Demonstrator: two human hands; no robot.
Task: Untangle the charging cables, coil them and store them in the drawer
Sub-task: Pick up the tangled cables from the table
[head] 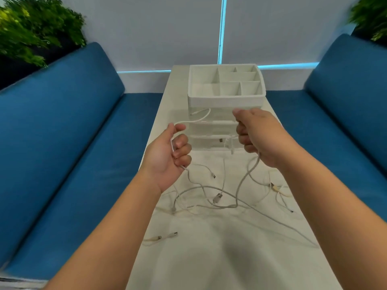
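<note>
Both hands are raised above the tabletop (209,258) just in front of the organizer (225,95), a white drawer unit with a divided tray on top and clear drawers below. The left hand (169,155), palm turned inward, has its fingers curled round a thin white cable (196,120); that cable arcs up out of the fist toward the organizer's front, and its other part drops from the bottom of the fist toward the tangle. The right hand (257,135), seen from the back, is closed in a fist round a thicker grey cable (244,181), which hangs from under the fist and curves down to the tabletop.

The rest of the cables (209,197) lie in a loose tangle on the tabletop on the near side of the organizer, below and between the two hands, with several plug ends showing. Two more plug ends (167,235) lie apart from the tangle, nearer the person and to the left. One long strand (282,225) runs from the tangle toward the near right edge.

Blue sofas (62,143) flank the tabletop on either side of the organizer, with green plants (31,30) behind them. Whether any drawer of the organizer stands open cannot be told.
</note>
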